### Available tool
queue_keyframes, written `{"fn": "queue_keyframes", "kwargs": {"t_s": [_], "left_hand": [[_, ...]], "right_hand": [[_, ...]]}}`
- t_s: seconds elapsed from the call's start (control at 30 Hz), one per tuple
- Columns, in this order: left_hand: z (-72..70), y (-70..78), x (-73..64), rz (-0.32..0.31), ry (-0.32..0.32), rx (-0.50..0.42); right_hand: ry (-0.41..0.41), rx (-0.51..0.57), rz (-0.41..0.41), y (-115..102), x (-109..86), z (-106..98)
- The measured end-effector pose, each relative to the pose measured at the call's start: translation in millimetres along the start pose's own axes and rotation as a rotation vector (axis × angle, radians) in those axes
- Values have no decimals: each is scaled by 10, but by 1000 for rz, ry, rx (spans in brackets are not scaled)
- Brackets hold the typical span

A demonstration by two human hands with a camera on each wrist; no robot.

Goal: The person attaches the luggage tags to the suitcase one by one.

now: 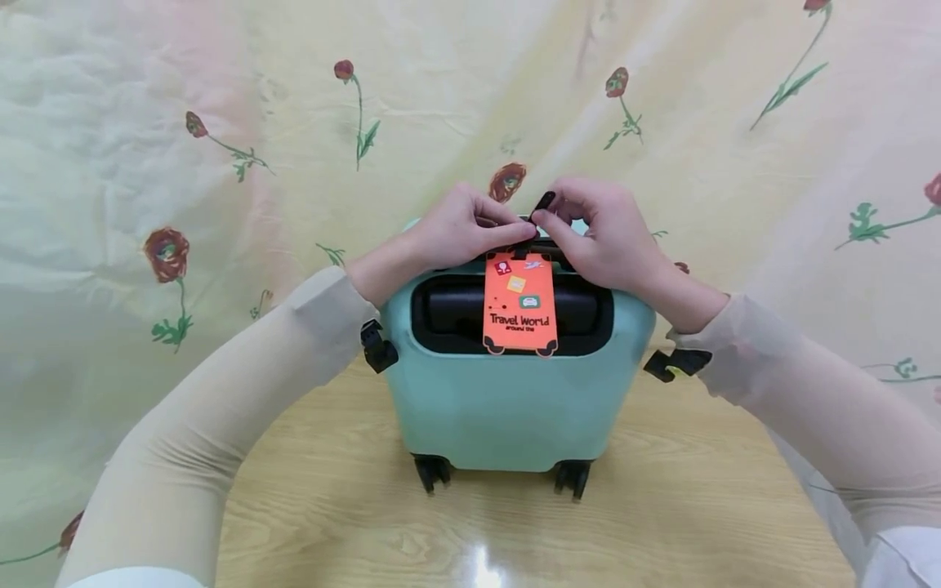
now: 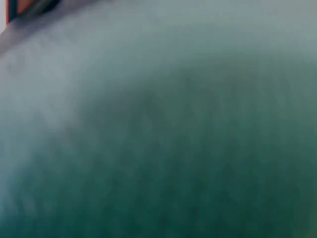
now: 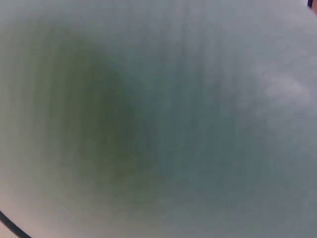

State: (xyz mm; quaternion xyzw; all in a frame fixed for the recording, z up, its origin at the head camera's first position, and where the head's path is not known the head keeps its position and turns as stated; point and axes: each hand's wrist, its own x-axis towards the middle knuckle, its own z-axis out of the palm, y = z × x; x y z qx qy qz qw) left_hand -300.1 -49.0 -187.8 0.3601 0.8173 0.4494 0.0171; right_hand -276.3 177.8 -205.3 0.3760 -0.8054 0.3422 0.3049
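A mint-green suitcase (image 1: 507,408) stands upright on its wheels in the head view. An orange luggage tag (image 1: 520,302) printed "Travel World" hangs over the black recess on its near face. Above the tag, my right hand (image 1: 606,229) pinches the end of the black strap (image 1: 546,201) between thumb and fingers. From the other side, my left hand (image 1: 463,229) pinches the strap lower down, near the top of the tag. Fingers hide part of the strap and of the suitcase's top handle. Both wrist views are filled by the blurred green suitcase side (image 2: 173,148).
The suitcase stands on a wood-grain surface (image 1: 331,506). Behind it and to both sides hangs a cream cloth (image 1: 441,106) printed with red flowers. Black wrist mounts (image 1: 378,346) sit at both cuffs, close to the suitcase's sides.
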Motion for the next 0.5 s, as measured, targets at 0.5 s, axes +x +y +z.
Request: {"fn": "queue_keyframes", "kwargs": {"t_s": [0.5], "left_hand": [[-319,95,-246,51,104,445]], "right_hand": [[-168,-60,179,76,-5,-278]]}}
